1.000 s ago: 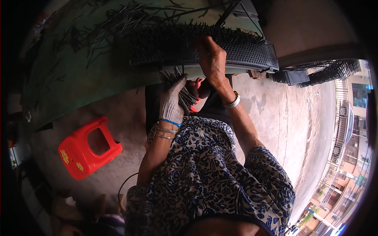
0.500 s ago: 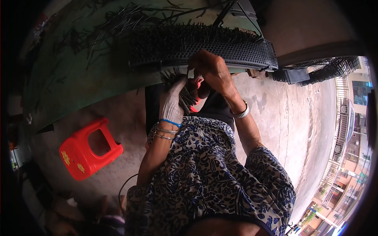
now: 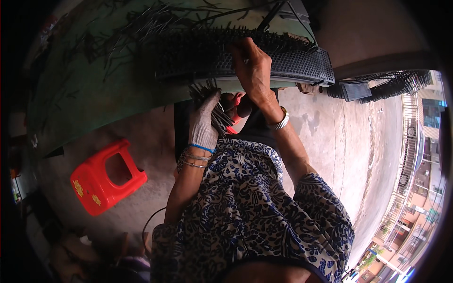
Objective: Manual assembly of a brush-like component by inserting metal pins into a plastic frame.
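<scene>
A bundle of thin dark strips (image 3: pixel 220 119) is gripped in my left hand (image 3: pixel 205 118), which wears a pale knit glove. My bare right hand (image 3: pixel 255 70) is over the front of a long black perforated panel (image 3: pixel 302 63), with its fingers bent at the holes. Whether a strip is between those fingertips is hidden. Rows of short dark strips (image 3: pixel 198 45) stand up densely from the panel along its far side. The panel lies along the near edge of a green table (image 3: pixel 118 111).
Loose dark strips (image 3: pixel 137 28) are scattered over the table's far left. A red plastic stool (image 3: pixel 101 188) lies on its side on the concrete floor (image 3: pixel 325 155) at left. Thin black rods (image 3: pixel 266 19) rise behind the panel. Another dark rack-like piece (image 3: pixel 401 85) is at the right.
My right hand has moved up and away from beside the left hand's bundle to the panel's perforated face. The left hand keeps its hold, shifting only slightly.
</scene>
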The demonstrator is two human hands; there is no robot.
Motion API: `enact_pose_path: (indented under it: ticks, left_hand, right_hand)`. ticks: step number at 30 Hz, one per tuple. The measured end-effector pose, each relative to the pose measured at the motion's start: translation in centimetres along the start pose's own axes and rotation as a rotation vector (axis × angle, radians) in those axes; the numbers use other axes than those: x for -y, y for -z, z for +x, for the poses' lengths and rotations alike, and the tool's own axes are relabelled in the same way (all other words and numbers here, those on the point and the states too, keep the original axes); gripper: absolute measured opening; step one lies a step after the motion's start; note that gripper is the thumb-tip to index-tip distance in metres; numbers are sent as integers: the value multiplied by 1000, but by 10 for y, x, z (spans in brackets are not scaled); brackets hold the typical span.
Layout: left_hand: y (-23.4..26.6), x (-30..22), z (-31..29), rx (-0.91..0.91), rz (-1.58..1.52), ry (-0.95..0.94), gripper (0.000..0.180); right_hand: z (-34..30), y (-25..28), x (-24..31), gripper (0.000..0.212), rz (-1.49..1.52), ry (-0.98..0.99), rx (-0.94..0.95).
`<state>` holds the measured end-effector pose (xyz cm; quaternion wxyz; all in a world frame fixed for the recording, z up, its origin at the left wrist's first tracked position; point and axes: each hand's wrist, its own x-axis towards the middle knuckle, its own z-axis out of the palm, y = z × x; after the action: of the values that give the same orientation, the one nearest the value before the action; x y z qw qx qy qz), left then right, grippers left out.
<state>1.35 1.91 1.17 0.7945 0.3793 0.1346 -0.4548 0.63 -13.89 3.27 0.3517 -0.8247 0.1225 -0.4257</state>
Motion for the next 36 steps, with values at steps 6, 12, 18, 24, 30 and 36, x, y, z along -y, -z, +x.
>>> enact_pose_path:
  ticks: [6, 12, 18, 24, 30, 36]
  left_hand:
    - [9, 4, 5, 59, -19, 37, 16]
    - [6, 5, 1, 41, -7, 3, 15]
    - [10, 8, 3, 6, 1, -24, 15]
    - [3, 7, 2, 74, -76, -18, 23]
    - [4, 9, 9, 94, -93, 28, 20]
    - [5, 11, 9, 73, -105, 48, 17]
  right_hand:
    - [-8, -5, -10, 13, -215, 53, 99]
    - [-12, -1, -3, 16, -424, 26, 223]
    - [-16, 20, 8, 16, 8, -157, 464]
    - [-16, 36, 21, 11, 110, -322, 455]
    - [1, 18, 4, 9, -178, 96, -27]
    - [-4, 2, -11, 13, -216, 62, 92]
